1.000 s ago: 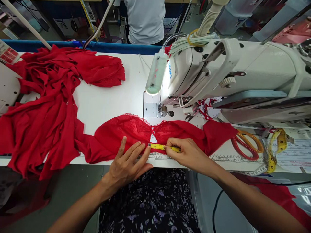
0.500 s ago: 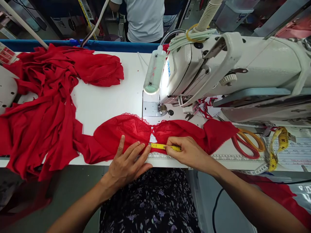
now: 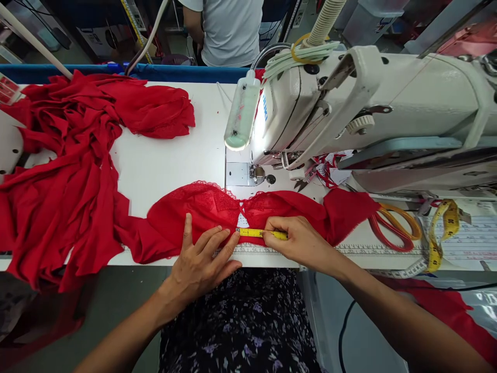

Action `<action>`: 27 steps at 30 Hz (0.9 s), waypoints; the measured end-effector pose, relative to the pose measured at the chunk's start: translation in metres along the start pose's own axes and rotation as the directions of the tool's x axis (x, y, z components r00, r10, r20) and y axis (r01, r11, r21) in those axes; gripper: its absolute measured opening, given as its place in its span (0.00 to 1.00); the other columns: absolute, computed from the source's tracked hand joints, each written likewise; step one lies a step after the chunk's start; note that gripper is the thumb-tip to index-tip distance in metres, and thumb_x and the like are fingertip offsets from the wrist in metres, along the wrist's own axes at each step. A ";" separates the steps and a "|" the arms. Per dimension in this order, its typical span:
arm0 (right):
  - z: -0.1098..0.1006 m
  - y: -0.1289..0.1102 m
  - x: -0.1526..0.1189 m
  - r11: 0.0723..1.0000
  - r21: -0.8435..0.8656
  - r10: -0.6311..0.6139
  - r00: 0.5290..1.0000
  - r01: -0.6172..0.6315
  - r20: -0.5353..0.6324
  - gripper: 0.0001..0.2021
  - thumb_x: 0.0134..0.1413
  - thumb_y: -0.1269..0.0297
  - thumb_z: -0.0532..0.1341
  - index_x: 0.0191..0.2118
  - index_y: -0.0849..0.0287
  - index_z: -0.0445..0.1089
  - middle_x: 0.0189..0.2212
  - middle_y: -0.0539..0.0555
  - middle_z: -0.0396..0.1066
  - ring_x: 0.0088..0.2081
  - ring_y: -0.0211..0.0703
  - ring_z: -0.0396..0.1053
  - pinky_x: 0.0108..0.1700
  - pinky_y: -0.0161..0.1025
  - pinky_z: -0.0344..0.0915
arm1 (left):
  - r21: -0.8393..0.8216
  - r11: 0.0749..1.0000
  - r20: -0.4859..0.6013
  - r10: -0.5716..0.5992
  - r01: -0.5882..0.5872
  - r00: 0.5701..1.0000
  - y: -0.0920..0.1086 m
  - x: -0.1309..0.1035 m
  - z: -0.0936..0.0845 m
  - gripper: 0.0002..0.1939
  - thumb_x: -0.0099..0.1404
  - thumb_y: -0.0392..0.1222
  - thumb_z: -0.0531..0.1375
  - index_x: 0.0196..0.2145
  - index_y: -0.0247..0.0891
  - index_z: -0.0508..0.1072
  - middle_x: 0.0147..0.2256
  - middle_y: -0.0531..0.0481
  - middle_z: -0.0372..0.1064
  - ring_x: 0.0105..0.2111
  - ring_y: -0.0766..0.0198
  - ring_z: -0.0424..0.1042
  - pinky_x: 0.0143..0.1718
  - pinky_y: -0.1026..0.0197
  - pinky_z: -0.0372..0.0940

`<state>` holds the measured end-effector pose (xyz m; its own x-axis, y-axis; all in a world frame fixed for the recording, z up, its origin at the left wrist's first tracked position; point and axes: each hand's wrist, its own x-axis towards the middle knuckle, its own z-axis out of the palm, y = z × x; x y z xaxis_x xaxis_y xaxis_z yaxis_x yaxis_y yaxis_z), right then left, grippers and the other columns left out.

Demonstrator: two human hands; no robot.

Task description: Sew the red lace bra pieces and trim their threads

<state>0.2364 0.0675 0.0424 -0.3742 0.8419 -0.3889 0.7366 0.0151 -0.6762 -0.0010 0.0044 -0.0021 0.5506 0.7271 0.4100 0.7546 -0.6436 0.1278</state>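
At far left, a heap of matte red fabric lies in loose, overlapping folds; its outer side is cut off by the frame edge. The smooth white tabletop carries, along its front edge, a thin red garment piece with a scalloped lace upper border and a small central gap. The left hand lies palm down on this piece, fingers extended and spread, grasping nothing; its index fingertip meets the end of a yellow measuring tape. The tape lies flat across the garment, below the gap, above a printed scale. The right hand is curled, pinching the tape between thumb and index finger and concealing part of its markings. Above it extends a glossy white sewing machine, cut off at right. Next are a red handle loop and an orange handle loop; the garment covers their inner ends. A curled yellow tape stands beside a lined sheet, its writing illegible.
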 end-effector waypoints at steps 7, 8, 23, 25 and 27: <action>0.000 -0.001 0.000 0.999 -0.038 0.017 1.000 -0.018 -0.012 0.11 0.52 0.62 0.55 0.22 0.57 0.61 0.18 0.45 0.60 0.23 0.34 0.55 0.25 0.35 0.45 | -0.001 1.000 0.004 -0.016 0.016 1.000 0.001 0.001 0.001 0.23 0.68 0.48 0.62 0.57 0.38 0.70 0.47 0.46 0.75 0.48 0.57 0.72 0.67 0.26 0.33; 0.000 -0.001 0.000 0.999 -0.043 0.023 1.000 -0.024 -0.009 0.11 0.53 0.62 0.55 0.22 0.57 0.61 0.18 0.45 0.60 0.23 0.34 0.55 0.25 0.35 0.45 | 0.000 1.000 0.002 -0.015 0.015 1.000 0.001 0.001 0.001 0.23 0.68 0.48 0.62 0.57 0.38 0.70 0.47 0.46 0.75 0.48 0.57 0.72 0.67 0.26 0.33; -0.015 0.003 -0.006 0.960 0.278 -0.016 0.987 -0.029 0.160 0.11 0.59 0.58 0.57 0.29 0.58 0.66 0.19 0.44 0.63 0.18 0.30 0.58 0.19 0.31 0.50 | -0.017 1.000 0.000 -0.016 0.016 1.000 0.000 0.001 0.002 0.23 0.67 0.47 0.62 0.57 0.35 0.70 0.47 0.46 0.76 0.48 0.58 0.73 0.68 0.29 0.34; -0.023 0.004 -0.014 0.881 0.465 -0.029 0.973 -0.082 0.227 0.11 0.61 0.55 0.58 0.39 0.57 0.70 0.23 0.46 0.69 0.17 0.31 0.63 0.16 0.30 0.53 | -0.025 1.000 -0.008 -0.016 0.016 1.000 0.000 0.001 0.001 0.22 0.67 0.48 0.62 0.55 0.33 0.71 0.46 0.46 0.76 0.48 0.58 0.73 0.68 0.29 0.32; -0.027 0.003 -0.022 0.811 0.581 -0.051 0.982 -0.066 0.182 0.14 0.61 0.54 0.59 0.47 0.56 0.70 0.27 0.49 0.72 0.18 0.32 0.67 0.14 0.29 0.55 | -0.022 1.000 -0.015 -0.013 0.013 1.000 0.000 0.001 0.001 0.20 0.67 0.47 0.62 0.52 0.34 0.72 0.46 0.45 0.76 0.47 0.57 0.74 0.68 0.28 0.31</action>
<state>0.2621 0.0632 0.0655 -0.5075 0.7278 -0.4613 0.2944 -0.3566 -0.8866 -0.0003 0.0056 -0.0024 0.5350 0.7319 0.4220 0.7536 -0.6392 0.1532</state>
